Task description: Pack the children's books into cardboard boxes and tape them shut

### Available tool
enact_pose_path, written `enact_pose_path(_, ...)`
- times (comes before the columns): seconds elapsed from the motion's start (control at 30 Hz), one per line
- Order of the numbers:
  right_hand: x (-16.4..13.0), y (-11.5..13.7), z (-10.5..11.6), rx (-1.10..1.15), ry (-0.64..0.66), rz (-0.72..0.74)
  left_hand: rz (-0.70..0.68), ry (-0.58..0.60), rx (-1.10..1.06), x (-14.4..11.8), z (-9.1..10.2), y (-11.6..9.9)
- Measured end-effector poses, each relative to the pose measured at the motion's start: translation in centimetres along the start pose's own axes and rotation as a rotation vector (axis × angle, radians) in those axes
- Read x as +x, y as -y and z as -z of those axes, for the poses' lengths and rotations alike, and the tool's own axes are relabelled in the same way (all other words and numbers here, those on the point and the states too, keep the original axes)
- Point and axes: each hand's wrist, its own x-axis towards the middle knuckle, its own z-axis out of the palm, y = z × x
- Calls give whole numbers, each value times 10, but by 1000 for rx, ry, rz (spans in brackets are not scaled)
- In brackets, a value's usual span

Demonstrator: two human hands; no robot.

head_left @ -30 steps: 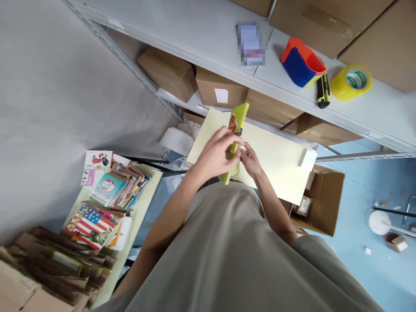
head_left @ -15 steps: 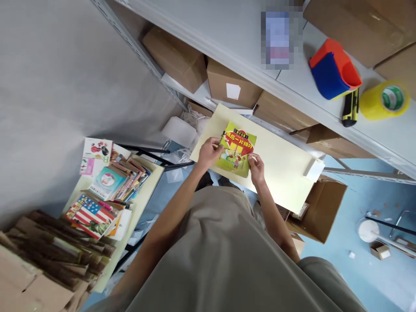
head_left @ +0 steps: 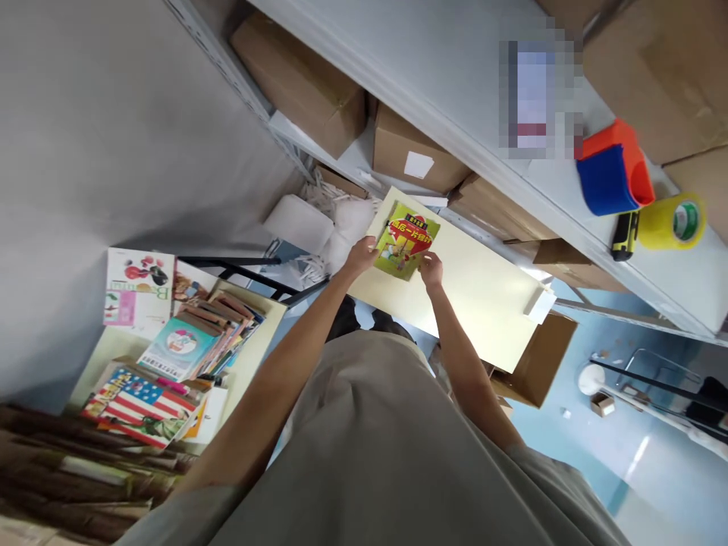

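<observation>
With each hand taking one side edge, left hand (head_left: 359, 256) and right hand (head_left: 432, 269) pinch the green book (head_left: 406, 240) flat, cover up, on the pale worktop (head_left: 483, 292), presumably to square it between both grips.

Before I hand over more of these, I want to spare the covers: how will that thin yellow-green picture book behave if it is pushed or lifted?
The picture book looks thin, so probably light and bendy. It lies flat on the pale table, so it should slide, not roll. Both hands, left hand and right hand, steady its edges.
</observation>
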Motion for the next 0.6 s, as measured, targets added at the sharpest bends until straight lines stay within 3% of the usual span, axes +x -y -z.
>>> enact_pose_path(0.17,-25,1,4,-115,-29,35,-91,31,-283,-38,39,39)
enact_pose_path(0.3,-41,23,-3,-155,62,122,-66,-134,-455,-91,95,83)
enact_pose_path(0.47,-49,70,-43,-196,308,229,21,-407,-519,-161,159,131)
enact_pose_path(0.6,-53,102,-77,-253,466,326,4,-513,-546,-196,175,152)
